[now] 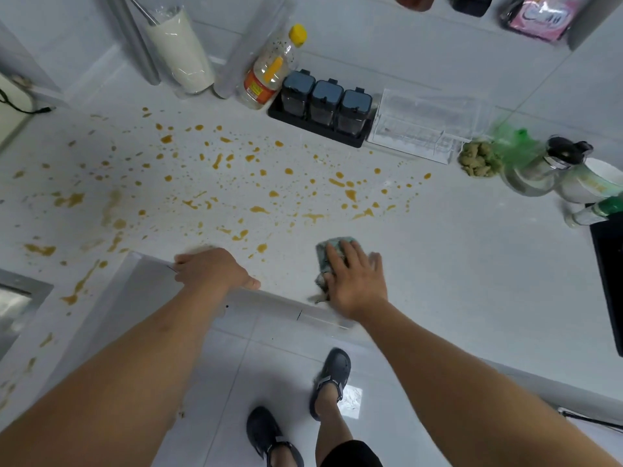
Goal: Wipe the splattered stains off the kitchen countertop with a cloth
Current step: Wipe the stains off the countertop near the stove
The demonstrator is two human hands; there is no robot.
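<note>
No legible text: bottle label and pink packet print too blurred to read.

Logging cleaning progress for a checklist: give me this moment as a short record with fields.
surface: white countertop
stains: orange-brown splatters across left and centre, mostly unwiped
cloth: grey-green cloth flat near the front edge
right hand: right hand presses on the cloth, fingers straight
left hand: left hand rests on the counter edge, holds nothing
at the back: three dark-lidded jars

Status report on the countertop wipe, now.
Right hand flat on grey-green cloth; left hand braced at white countertop edge. Orange-brown splatter stains mostly unwiped. Nothing blocking.
</note>
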